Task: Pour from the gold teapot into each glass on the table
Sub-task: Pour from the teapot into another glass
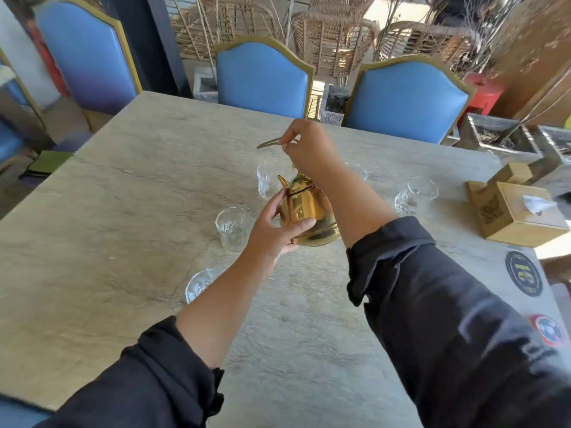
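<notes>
The gold teapot (312,214) stands on the stone table (123,211) at the middle, spout pointing left. My left hand (275,225) grips its body from the left side. My right hand (304,149) is above it, fingers closed on the thin gold handle (268,143), which sticks out to the left. Several clear glasses surround the pot: one behind it (265,180), one to the left (232,228), one near my left forearm (199,284), one on the right (415,196). Another glass (360,171) is mostly hidden behind my right arm.
A wooden tissue box (519,213) sits at the table's right edge, with round stickers (523,273) on the tabletop near it. Blue padded chairs (262,78) line the far side and left. Grey planters (500,135) stand beyond the right corner.
</notes>
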The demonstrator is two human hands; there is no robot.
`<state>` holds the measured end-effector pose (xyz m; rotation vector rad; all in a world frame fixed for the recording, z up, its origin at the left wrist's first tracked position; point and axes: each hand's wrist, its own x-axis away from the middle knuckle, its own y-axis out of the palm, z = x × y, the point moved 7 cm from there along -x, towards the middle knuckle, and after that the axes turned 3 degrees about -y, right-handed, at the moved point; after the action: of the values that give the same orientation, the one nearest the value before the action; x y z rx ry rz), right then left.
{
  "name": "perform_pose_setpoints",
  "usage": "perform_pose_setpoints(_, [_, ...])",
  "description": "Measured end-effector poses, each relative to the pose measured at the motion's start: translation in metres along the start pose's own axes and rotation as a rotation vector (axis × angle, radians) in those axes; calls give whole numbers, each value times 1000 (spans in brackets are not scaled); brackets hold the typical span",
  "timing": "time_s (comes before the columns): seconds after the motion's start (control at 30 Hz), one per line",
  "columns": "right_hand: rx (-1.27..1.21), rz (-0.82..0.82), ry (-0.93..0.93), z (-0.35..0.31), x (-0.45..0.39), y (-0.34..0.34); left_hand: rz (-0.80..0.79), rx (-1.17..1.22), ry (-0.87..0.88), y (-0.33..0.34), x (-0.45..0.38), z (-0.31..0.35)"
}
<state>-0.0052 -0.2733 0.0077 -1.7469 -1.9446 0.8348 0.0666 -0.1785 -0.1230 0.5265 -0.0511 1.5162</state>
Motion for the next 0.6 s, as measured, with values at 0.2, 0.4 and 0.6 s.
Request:
perform_pose_setpoints(0.2, [3,-25,29,-1,0,2,18,22,-17,-2,-1,-2])
perform_pose_setpoints(0.4, [11,-17,37,-5,-1,2,16,45,-15,-3,-2,0])
perform_pose_setpoints(0.6, [23,-24,41,-7,-1,3,14,53,-15,-3,-1,1])
